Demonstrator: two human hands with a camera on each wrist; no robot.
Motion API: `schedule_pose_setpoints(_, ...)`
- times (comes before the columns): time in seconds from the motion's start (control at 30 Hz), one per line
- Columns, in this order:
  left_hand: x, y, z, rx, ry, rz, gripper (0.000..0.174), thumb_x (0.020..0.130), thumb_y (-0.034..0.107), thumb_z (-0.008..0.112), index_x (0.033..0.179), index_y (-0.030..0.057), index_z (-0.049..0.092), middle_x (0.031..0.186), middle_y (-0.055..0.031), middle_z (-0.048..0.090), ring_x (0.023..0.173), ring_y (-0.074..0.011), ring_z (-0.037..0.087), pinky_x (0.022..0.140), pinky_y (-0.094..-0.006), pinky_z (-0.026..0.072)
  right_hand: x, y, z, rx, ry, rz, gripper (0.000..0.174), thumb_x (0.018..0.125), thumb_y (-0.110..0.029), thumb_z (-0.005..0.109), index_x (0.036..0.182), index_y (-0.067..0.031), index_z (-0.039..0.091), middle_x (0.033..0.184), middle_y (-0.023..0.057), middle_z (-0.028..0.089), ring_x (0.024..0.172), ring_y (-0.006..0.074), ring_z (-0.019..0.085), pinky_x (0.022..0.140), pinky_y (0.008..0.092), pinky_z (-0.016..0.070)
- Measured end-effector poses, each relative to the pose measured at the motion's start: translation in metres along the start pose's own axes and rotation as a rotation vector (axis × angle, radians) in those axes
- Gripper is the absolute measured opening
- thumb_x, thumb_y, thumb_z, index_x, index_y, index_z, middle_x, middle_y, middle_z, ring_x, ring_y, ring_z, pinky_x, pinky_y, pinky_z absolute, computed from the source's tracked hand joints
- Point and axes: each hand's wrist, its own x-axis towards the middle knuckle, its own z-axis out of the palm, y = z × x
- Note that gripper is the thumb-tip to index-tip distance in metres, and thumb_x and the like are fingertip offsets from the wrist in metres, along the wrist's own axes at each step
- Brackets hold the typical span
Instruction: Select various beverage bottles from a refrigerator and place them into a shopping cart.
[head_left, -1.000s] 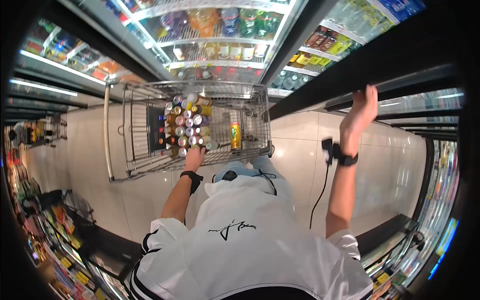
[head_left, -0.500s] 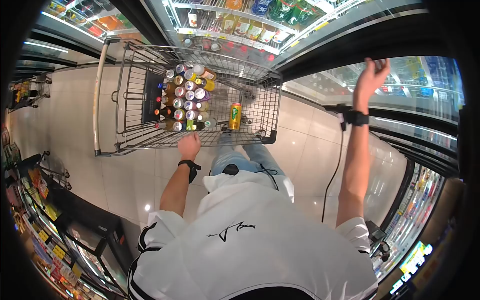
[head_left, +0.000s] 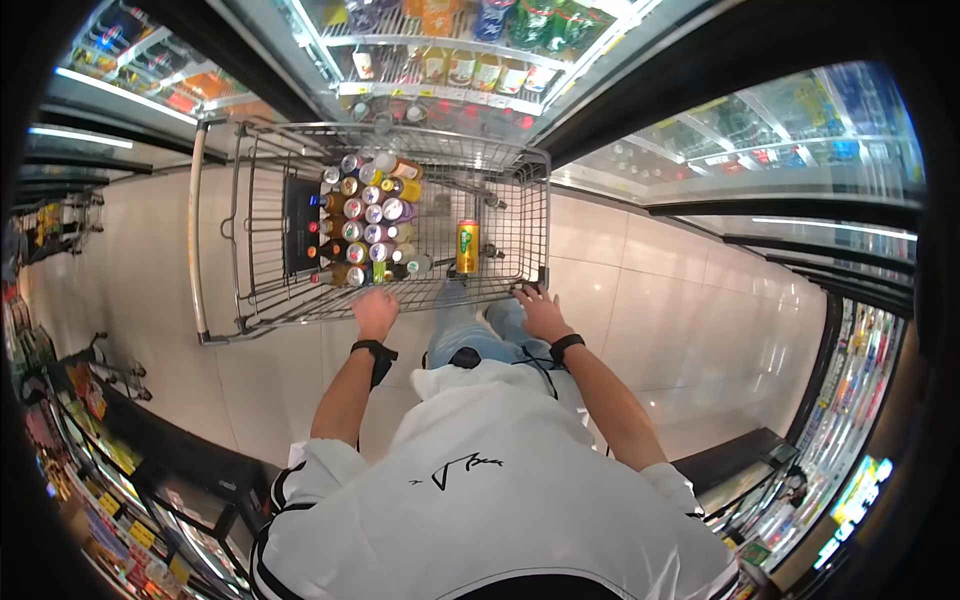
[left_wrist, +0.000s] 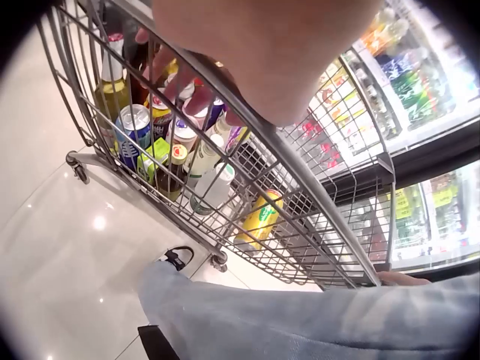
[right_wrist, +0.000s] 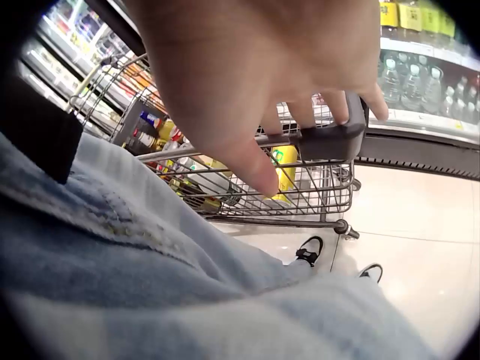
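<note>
In the head view, a metal shopping cart (head_left: 195, 240) stands sideways before me, its handle to the left. My left hand (head_left: 376, 314) holds the cart's near top rail (left_wrist: 311, 180), fingers hooked over it to the inside, as the left wrist view shows. At the near front corner, my right hand (head_left: 543, 314) rests with spread fingers over the dark corner cap (right_wrist: 330, 141); its thumb hangs outside the wire. Inside the cart, bottles and cans (head_left: 375, 212) stand packed at the handle end. A tall yellow can (head_left: 467, 246) is apart from them, nearer the front.
Glass-door drinks coolers (head_left: 460, 70) line the far side, close behind the cart. More chilled shelves (head_left: 850, 370) run along the right. A dark display case (head_left: 180, 440) stands behind on the left. Pale tiled floor (head_left: 660, 320) reaches right of the cart.
My right hand has come down and left from the cooler door to the cart's front corner. The left hand has moved from the bottles to the near rail. The cooler door has swung shut.
</note>
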Motion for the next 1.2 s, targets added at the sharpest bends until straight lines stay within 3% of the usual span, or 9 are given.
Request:
schedule_pose_setpoints(0.03,0.002,0.003,-0.008,0.014,-0.155,-0.116,0.040,0.081,0.038,0.055,0.102,0.0070,0.069,0.101,-0.0218,0.070,0.102,-0.0382,0.065,0.103,-0.0628,0.0312,0.003,0.002,0.006,0.003,0.031,0.013,0.068,0.078,-0.017,0.062,0.143,-0.0197,0.043,0.148,0.0091,0.041,0.135,0.0343,0.040,0.104,0.0690,0.0326)
schedule_pose_setpoints(0.13,-0.006,-0.011,-0.004,0.057,-0.199,-0.122,0.046,0.081,0.040,0.051,0.109,0.0077,0.067,0.104,-0.0215,0.069,0.100,-0.0379,0.065,0.098,-0.0571,0.0365,0.008,0.011,0.000,0.059,-0.079,0.027,0.062,0.083,-0.021,0.061,0.142,-0.0160,0.045,0.145,0.0087,0.044,0.138,0.0350,0.035,0.107,0.0710,0.0266)
schedule_pose_setpoints(0.3,-0.008,-0.013,0.009,0.086,-0.203,-0.094,0.051,0.085,0.048,0.049,0.097,0.0033,0.072,0.100,-0.0241,0.070,0.102,-0.0409,0.064,0.096,-0.0508,0.0428,0.002,0.020,0.015,0.035,-0.009,0.054,0.056,0.082,-0.020,0.058,0.136,-0.0173,0.049,0.140,0.0066,0.047,0.136,0.0270,0.038,0.103,0.0739,0.0285)
schedule_pose_setpoints(0.47,-0.013,-0.006,0.007,0.089,-0.229,-0.072,0.055,0.086,0.047,0.046,0.105,0.0015,0.070,0.111,-0.0264,0.067,0.114,-0.0445,0.057,0.098,-0.0604,0.0360,-0.005,0.029,0.021,0.071,0.009,0.073,0.059,0.083,-0.026,0.060,0.139,-0.0184,0.045,0.142,0.0045,0.045,0.137,0.0252,0.037,0.103,0.0739,0.0279)
schedule_pose_setpoints(0.77,-0.033,0.023,0.027,0.173,-0.266,-0.086,0.054,0.089,0.045,0.042,0.113,0.0030,0.068,0.117,-0.0239,0.065,0.116,-0.0439,0.056,0.101,-0.0565,0.0351,-0.044,0.058,0.062,0.260,0.149,0.017,0.058,0.084,-0.022,0.060,0.140,-0.0183,0.046,0.146,0.0052,0.043,0.141,0.0278,0.032,0.105,0.0702,0.0253)
schedule_pose_setpoints(0.93,-0.053,0.021,0.061,0.200,-0.178,-0.043,0.054,0.093,0.048,0.040,0.101,0.0036,0.070,0.110,-0.0220,0.068,0.107,-0.0412,0.062,0.096,-0.0558,0.0397,-0.086,0.080,0.077,0.137,0.275,-0.024,0.082,0.073,-0.025,0.077,0.145,-0.0170,0.037,0.150,0.0098,0.036,0.143,0.0293,0.027,0.106,0.0699,0.0275)
schedule_pose_setpoints(1.0,-0.063,0.019,0.057,0.240,-0.135,0.114,0.060,0.096,0.052,0.034,0.100,0.0039,0.070,0.100,-0.0239,0.070,0.098,-0.0444,0.065,0.090,-0.0585,0.0453,-0.094,0.078,0.084,0.091,0.328,-0.013,0.071,0.078,-0.018,0.068,0.144,-0.0171,0.041,0.153,0.0106,0.033,0.145,0.0309,0.024,0.109,0.0665,0.0248)
schedule_pose_setpoints(1.07,-0.052,-0.003,0.074,0.235,-0.341,0.193,0.064,0.097,0.054,0.028,0.107,0.0037,0.067,0.105,-0.0269,0.067,0.101,-0.0461,0.063,0.092,-0.0571,0.0456,-0.092,0.079,0.110,0.044,0.411,0.010,0.078,0.076,-0.017,0.070,0.146,-0.0153,0.037,0.155,0.0117,0.030,0.146,0.0320,0.023,0.112,0.0621,0.0252)
schedule_pose_setpoints(1.2,-0.066,0.033,0.043,0.198,-0.538,0.007,0.063,0.093,0.049,0.030,0.124,0.0032,0.060,0.127,-0.0294,0.057,0.122,-0.0448,0.052,0.106,-0.0526,0.0371,-0.119,0.075,0.091,0.092,0.339,0.044,0.092,0.071,-0.018,0.075,0.151,-0.0152,0.028,0.159,0.0133,0.021,0.148,0.0314,0.018,0.112,0.0602,0.0261)
